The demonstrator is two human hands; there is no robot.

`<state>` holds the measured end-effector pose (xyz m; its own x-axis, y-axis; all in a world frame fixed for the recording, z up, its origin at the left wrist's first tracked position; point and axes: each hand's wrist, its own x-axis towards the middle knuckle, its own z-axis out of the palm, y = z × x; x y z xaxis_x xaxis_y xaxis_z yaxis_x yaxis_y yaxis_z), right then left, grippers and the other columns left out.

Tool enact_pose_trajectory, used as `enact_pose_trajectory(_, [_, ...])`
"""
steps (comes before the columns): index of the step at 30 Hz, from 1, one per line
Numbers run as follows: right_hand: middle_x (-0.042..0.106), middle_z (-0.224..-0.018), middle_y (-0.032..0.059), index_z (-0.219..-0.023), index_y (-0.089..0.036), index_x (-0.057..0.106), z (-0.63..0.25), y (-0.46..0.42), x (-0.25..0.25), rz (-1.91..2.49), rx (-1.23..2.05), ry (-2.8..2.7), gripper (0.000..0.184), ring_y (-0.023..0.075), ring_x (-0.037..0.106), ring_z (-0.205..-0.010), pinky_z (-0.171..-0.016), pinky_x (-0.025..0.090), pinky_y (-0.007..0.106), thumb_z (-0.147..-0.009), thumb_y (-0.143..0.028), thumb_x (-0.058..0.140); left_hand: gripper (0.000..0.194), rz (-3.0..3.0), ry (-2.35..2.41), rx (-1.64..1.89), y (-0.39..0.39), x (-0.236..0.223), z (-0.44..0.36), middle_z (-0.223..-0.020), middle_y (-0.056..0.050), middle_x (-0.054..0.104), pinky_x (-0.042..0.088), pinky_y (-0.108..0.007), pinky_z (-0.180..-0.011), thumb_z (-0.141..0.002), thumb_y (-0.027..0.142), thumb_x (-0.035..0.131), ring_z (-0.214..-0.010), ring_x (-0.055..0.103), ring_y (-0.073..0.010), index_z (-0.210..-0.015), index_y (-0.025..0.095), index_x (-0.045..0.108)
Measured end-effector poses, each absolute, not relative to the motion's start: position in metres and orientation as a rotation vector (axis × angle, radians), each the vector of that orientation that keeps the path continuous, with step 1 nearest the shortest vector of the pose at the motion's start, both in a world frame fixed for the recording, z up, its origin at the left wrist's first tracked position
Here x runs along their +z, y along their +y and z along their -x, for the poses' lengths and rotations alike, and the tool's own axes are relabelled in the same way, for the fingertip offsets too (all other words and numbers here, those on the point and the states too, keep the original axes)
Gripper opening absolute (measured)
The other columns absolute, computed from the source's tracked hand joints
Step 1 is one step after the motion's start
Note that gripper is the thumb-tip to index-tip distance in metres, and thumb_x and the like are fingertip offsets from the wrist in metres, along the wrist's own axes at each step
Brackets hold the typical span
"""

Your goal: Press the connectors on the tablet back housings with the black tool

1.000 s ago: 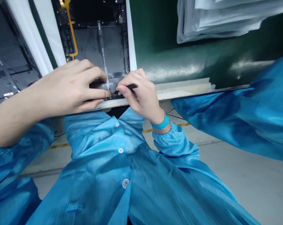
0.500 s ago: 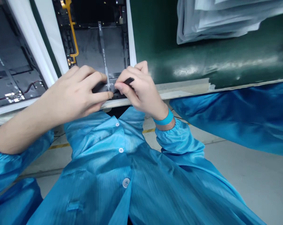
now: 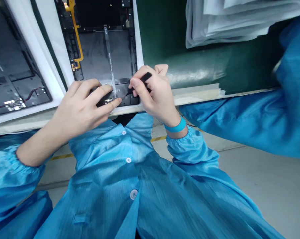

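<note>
right-hand grip [image 3: 156,94] pinching black tool [image 3: 147,77], left hand [image 3: 82,106] arched

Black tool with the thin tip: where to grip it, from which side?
Probably the thicker shaft of the black tool, pinched from the right, as the right hand does now. It slants with its thin tip down-left, toward the device and the left hand, so the right side looks freer.
</note>
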<state>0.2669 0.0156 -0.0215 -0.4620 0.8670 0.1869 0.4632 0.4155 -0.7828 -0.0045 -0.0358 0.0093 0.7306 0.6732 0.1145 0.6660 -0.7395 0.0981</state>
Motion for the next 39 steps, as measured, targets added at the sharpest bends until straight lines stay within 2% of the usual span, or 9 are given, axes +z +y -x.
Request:
enact_pose_trajectory(3, [0.071, -0.082, 0.0016, -0.095, -0.028, 0.065, -0.268, 0.015, -0.021, 1.171, 0.851, -2.078, 0.052, 0.0227, 0.071, -0.086, -0.115, 0.049, 0.056, -0.122, -0.061, 0.036, 0.041, -2.926, 1.098, 0.257, -0.035, 0.010, 0.002, -0.149, -0.016, 0.075, 0.065, -0.058, -0.092, -0.113, 0.026, 0.063, -0.130, 0.075, -0.0441, -0.154, 0.027, 0.070])
enact_pose_trajectory(6, [0.070, -0.080, 0.0010, -0.094, -0.028, 0.065, -0.268, 0.014, -0.020, 1.188, 0.833, -2.059, 0.053, 0.0220, 0.071, -0.084, -0.112, 0.050, 0.054, -0.122, -0.061, 0.035, 0.048, -2.921, 1.124, 0.223, -0.034, 0.011, 0.000, -0.150, -0.014, 0.074, 0.065, -0.057, -0.094, -0.112, 0.026, 0.064, -0.132, 0.074, -0.0432, -0.160, 0.030, 0.066])
enact_pose_trajectory(11, [0.070, -0.084, 0.0009, -0.096, -0.027, 0.066, -0.271, 0.014, -0.026, 1.148, 0.892, -1.962, 0.048, 0.0235, 0.072, -0.091, -0.118, 0.050, 0.056, -0.121, -0.061, 0.042, 0.047, -2.952, 1.129, 0.235, -0.035, 0.011, 0.000, -0.150, -0.013, 0.074, 0.064, -0.055, -0.094, -0.111, 0.027, 0.067, -0.130, 0.074, -0.0415, -0.158, 0.030, 0.066])
enact_pose_trajectory(15, [0.069, -0.086, 0.0010, -0.098, -0.028, 0.066, -0.274, 0.011, -0.028, 1.149, 0.933, -1.884, 0.045, 0.0251, 0.072, -0.097, -0.123, 0.049, 0.058, -0.121, -0.060, 0.044, 0.049, -2.921, 1.139, 0.233, -0.037, 0.012, -0.001, -0.162, -0.016, 0.067, 0.064, -0.053, -0.096, -0.110, 0.026, 0.070, -0.135, 0.073, -0.0413, -0.158, 0.029, 0.062])
enact_pose_trajectory(20, [0.070, -0.088, 0.0015, -0.097, -0.028, 0.067, -0.279, 0.008, -0.023, 1.170, 0.946, -1.868, 0.043, 0.0259, 0.072, -0.100, -0.124, 0.050, 0.057, -0.122, -0.057, 0.045, 0.040, -2.948, 1.176, 0.189, -0.035, 0.013, -0.007, -0.161, -0.015, 0.068, 0.065, -0.054, -0.091, -0.111, 0.029, 0.068, -0.133, 0.073, -0.0419, -0.150, 0.029, 0.066])
enact_pose_trajectory(25, [0.070, -0.090, 0.0014, -0.095, -0.028, 0.066, -0.279, 0.008, -0.025, 1.134, 0.944, -1.861, 0.044, 0.0247, 0.071, -0.100, -0.121, 0.050, 0.056, -0.122, -0.054, 0.044, 0.044, -2.833, 1.212, 0.106, -0.032, 0.017, -0.013, -0.164, -0.012, 0.066, 0.062, -0.059, -0.098, -0.112, 0.031, 0.064, -0.136, 0.070, -0.0427, -0.155, 0.034, 0.066])
enact_pose_trajectory(29, [0.069, -0.086, 0.0016, -0.093, -0.028, 0.065, -0.278, 0.008, -0.027, 1.112, 0.917, -1.840, 0.045, 0.0250, 0.070, -0.096, -0.118, 0.051, 0.057, -0.121, -0.056, 0.044, 0.044, -2.860, 1.208, 0.032, -0.032, 0.021, -0.013, -0.164, -0.017, 0.064, 0.064, -0.061, -0.094, -0.112, 0.030, 0.059, -0.137, 0.068, -0.0438, -0.155, 0.032, 0.067])
enact_pose_trajectory(34, [0.069, -0.086, 0.0012, -0.093, -0.027, 0.065, -0.277, 0.009, -0.030, 1.101, 0.919, -1.838, 0.047, 0.0238, 0.068, -0.092, -0.119, 0.049, 0.059, -0.121, -0.058, 0.043, 0.053, -2.870, 1.238, 0.035, -0.034, 0.021, -0.014, -0.161, -0.013, 0.066, 0.066, -0.061, -0.094, -0.107, 0.028, 0.065, -0.136, 0.067, -0.0405, -0.159, 0.038, 0.065])
enact_pose_trajectory(39, [0.064, -0.079, -0.0015, -0.091, -0.027, 0.065, -0.277, 0.008, -0.031, 1.092, 0.916, -1.726, 0.046, 0.0199, 0.065, -0.082, -0.109, 0.054, 0.049, -0.120, -0.059, 0.049, 0.043, -2.779, 1.222, 0.048, -0.024, 0.027, -0.009, -0.164, -0.016, 0.062, 0.062, -0.063, -0.099, -0.114, 0.038, 0.055, -0.133, 0.069, -0.0422, -0.153, 0.032, 0.073])
